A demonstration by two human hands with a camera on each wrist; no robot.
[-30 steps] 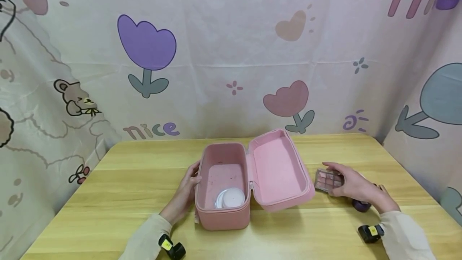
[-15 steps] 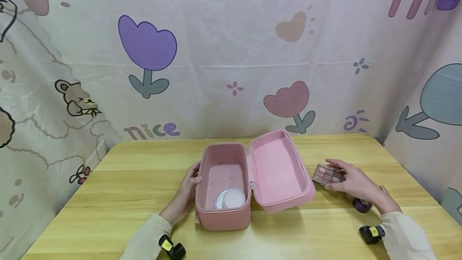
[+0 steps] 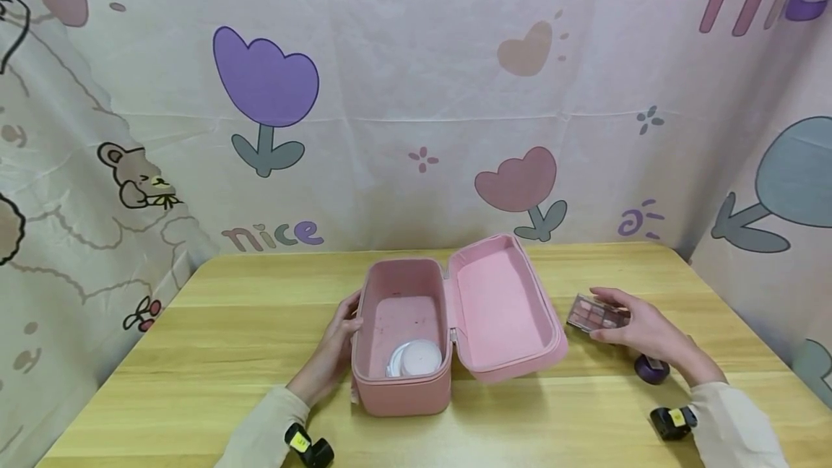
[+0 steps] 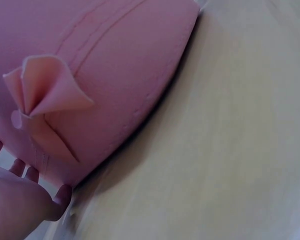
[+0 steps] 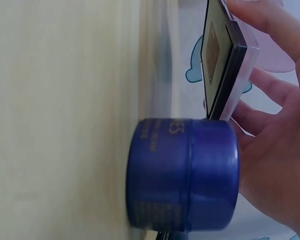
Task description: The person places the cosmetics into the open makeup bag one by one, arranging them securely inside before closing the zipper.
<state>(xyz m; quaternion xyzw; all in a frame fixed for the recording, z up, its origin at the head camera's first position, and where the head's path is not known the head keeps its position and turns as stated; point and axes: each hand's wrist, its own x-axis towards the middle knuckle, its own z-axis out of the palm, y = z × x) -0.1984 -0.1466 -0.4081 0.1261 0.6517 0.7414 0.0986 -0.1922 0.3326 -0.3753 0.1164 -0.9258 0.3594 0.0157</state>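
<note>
An open pink cosmetic case (image 3: 403,396) stands on the table, its lid (image 3: 503,305) folded out to the right. Inside lies a round white compact or cushion puff (image 3: 420,357); I cannot tell which. My left hand (image 3: 330,352) touches the case's left side with loosely bent fingers, beside a pink bow (image 4: 45,90) in the left wrist view. Right of the lid, my right hand (image 3: 640,327) pinches an eyeshadow palette (image 3: 590,313) between thumb and fingers, raised off the table. Below this hand sits a dark purple-blue jar (image 5: 185,175), upright on the tabletop.
The wooden table (image 3: 227,352) extends to both sides of the case. A patterned curtain (image 3: 390,92) hangs behind it and at the sides. Something thin and dark (image 5: 163,235) shows just past the jar in the right wrist view, mostly hidden.
The palette has turned and risen slightly in my right hand, then shifted a little to the right. My left hand and the case have stayed in place.
</note>
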